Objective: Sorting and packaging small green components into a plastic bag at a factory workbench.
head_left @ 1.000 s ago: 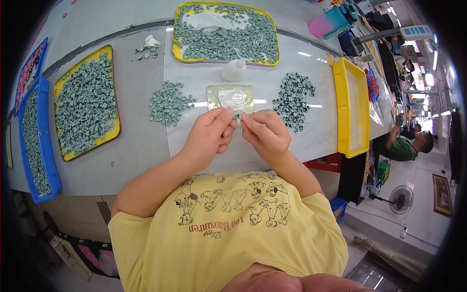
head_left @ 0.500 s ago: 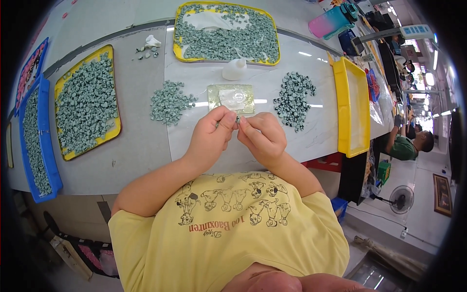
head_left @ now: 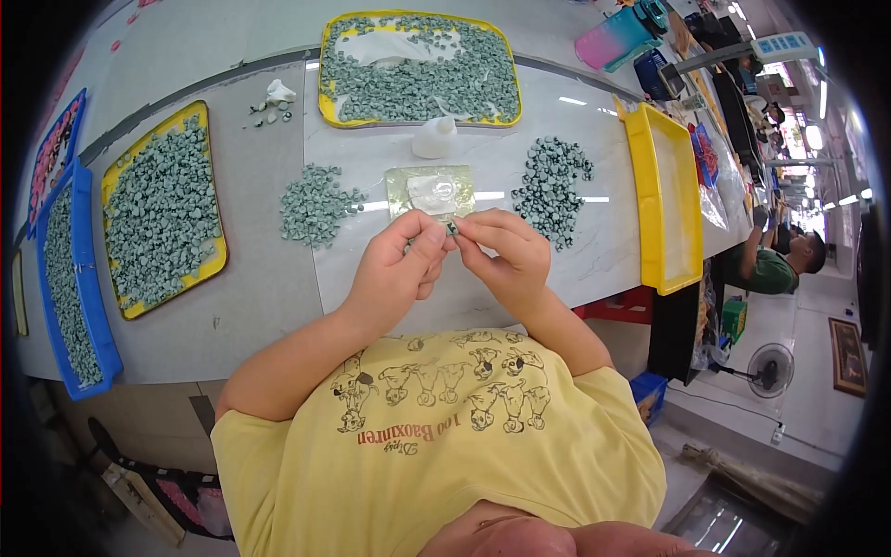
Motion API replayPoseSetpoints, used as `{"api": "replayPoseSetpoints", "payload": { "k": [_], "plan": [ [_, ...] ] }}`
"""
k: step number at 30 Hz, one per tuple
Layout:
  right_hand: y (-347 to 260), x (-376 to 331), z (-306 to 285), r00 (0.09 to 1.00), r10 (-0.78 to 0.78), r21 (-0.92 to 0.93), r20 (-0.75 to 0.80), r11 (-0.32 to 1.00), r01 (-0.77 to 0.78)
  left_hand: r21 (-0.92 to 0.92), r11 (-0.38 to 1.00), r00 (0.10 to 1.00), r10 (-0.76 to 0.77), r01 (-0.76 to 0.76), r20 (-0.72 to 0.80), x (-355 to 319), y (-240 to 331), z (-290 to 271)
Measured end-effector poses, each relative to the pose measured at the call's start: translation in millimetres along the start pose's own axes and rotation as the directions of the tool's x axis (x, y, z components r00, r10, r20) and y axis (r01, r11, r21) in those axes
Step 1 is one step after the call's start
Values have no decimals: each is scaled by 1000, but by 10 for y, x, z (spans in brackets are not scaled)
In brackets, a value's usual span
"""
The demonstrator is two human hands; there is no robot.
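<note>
A small dark-green piece [head_left: 452,228] is pinched between my two hands, partly covered by the fingertips. My left hand [head_left: 394,265] is closed, its thumb and forefinger pressed on the piece; a bit of green also shows beside the left thumb. From the other side my right hand [head_left: 509,255] grips the same piece between thumb and forefinger. Just beyond the fingers lies a pale green pad [head_left: 461,188] with a folded white cloth [head_left: 427,193] on it. Behind that stands a white squeeze bottle [head_left: 434,137]. Loose green piles sit to the left [head_left: 316,206] and right [head_left: 551,190].
Yellow trays full of green pieces lie at the far side [head_left: 422,79] and left [head_left: 160,209]. A blue bin [head_left: 95,278] stands at the left edge. To the right are a yellow tray [head_left: 661,200] and a pink-and-blue drink bottle [head_left: 617,39]. Another person [head_left: 775,265] works farther right.
My right hand's fingers have opened out a little and shifted around the green piece. The whole view has shifted slightly; the trays and piles stay in place.
</note>
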State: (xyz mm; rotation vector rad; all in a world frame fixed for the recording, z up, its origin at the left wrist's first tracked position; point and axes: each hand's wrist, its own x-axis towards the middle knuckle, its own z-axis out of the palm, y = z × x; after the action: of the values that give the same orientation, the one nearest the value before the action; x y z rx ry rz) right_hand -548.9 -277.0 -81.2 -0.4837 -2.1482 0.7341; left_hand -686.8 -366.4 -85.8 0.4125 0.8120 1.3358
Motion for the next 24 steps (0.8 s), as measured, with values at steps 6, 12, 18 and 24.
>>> {"api": "replayPoseSetpoints", "payload": {
  "k": [6,12,18,24],
  "plan": [
    [16,-33,-19,999,-21,41,32,999,19,369,915,982,188,-165,-27,-12,-68,5],
    [41,-38,-41,980,-185,-101,72,976,191,435,874,963,263,-217,-49,23,-91,12],
    [-46,3,-107,993,28,-98,118,995,-16,96,995,994,6,5,-113,14,29,72],
    [-76,-41,-109,990,114,-11,87,993,-113,100,995,993,-5,17,-118,5,30,69]
  ]
}}
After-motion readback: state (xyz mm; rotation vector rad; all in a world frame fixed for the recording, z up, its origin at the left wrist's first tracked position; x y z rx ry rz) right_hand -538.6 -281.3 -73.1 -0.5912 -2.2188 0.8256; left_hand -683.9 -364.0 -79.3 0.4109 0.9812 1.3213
